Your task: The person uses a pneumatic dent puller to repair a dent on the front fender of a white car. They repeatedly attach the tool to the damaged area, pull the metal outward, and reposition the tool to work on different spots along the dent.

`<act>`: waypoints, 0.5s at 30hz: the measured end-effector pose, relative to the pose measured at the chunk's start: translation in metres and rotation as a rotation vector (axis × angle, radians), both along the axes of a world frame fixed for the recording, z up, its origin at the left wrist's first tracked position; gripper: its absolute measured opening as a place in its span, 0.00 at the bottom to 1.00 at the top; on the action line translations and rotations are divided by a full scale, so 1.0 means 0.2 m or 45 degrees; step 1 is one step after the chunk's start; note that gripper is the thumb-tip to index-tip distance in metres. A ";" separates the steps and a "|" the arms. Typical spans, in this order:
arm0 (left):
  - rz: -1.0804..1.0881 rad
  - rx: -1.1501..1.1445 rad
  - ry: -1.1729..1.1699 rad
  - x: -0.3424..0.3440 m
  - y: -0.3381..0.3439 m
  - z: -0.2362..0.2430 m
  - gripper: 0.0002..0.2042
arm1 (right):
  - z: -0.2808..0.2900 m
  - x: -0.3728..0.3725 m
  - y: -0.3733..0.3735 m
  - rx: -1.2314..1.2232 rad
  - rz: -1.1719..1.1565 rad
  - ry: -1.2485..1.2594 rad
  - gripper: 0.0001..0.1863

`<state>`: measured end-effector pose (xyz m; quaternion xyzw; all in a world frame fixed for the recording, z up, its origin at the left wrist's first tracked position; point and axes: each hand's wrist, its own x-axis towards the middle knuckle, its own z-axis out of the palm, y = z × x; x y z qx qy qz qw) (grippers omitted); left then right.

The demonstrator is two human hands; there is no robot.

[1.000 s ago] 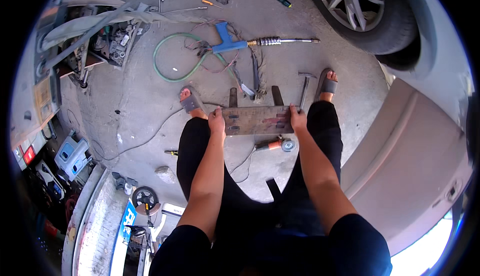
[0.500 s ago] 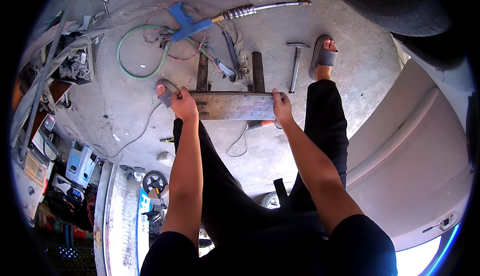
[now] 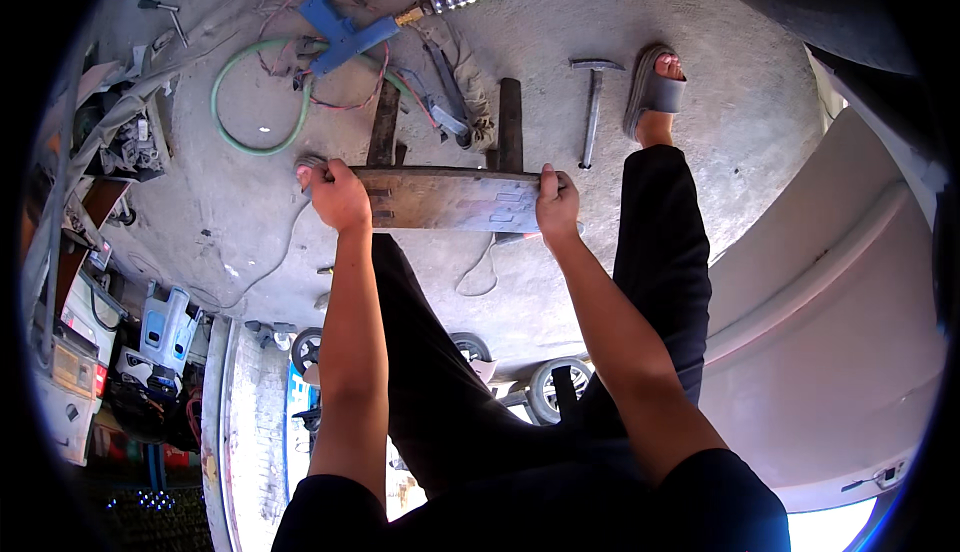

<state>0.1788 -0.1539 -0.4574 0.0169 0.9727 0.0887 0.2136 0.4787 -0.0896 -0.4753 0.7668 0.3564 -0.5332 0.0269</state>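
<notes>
A small wooden bench [image 3: 450, 200] is held tilted in front of my legs, its worn plank seat facing me and two dark legs pointing away. My left hand [image 3: 342, 197] is closed round the seat's left end. At the right end my right hand [image 3: 557, 204] grips the edge, thumb on top. Beyond the bench lies a blue gun-shaped dent puller [image 3: 345, 42] with a metal slide rod and a green cable [image 3: 215, 102]. A hammer [image 3: 592, 107] rests on the floor to the right of the bench. Whether the bench legs touch the floor I cannot tell.
My sandalled right foot [image 3: 662, 92] stands right of the hammer; the left one is mostly behind my left hand. A pale car panel [image 3: 820, 292] fills the right side, with a tyre [image 3: 800, 2] above. Parts and scrap [image 3: 130, 137] crowd the left. A thin cord [image 3: 280, 257] crosses the floor.
The whole view has shifted a little. My hands and the bench sit slightly farther left and higher in the picture, both hands still gripping it. An orange tool below the bench is now mostly hidden.
</notes>
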 end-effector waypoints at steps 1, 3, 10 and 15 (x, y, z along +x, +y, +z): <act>-0.008 -0.006 0.007 0.00 -0.03 -0.02 0.18 | -0.02 0.03 0.00 -0.037 0.050 0.064 0.28; -0.030 0.002 0.086 0.01 -0.09 -0.08 0.18 | -0.09 0.15 0.07 -0.545 0.033 0.357 0.31; 0.066 0.093 0.051 0.02 0.01 -0.04 0.16 | -0.83 0.64 0.63 -0.228 1.085 -0.677 0.36; -0.017 0.270 0.041 -0.01 -0.15 -0.07 0.10 | -0.89 0.30 0.71 -0.171 1.220 -0.694 0.22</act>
